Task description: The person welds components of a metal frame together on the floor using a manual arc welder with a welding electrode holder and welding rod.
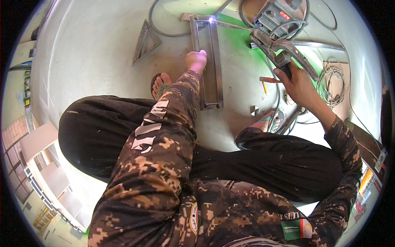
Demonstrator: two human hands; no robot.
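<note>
A narrow rectangular metal frame lies on the floor in front of me. My left hand is closed around its left bar, a little below the top end. With my right hand I grip a welding electrode holder, its worn jaws pointing up and left. From the jaws a thin welding rod reaches to the frame's top right corner. A bright white-violet arc glows at the rod's tip, hiding the joint itself. Some fingers of my right hand are hidden behind the handle.
A welding machine with a red display stands at the back right, cables looping around it. A metal tube lies behind the holder. A triangular metal piece is at left, a coiled cable at right, a yellow pencil near my sandalled foot.
</note>
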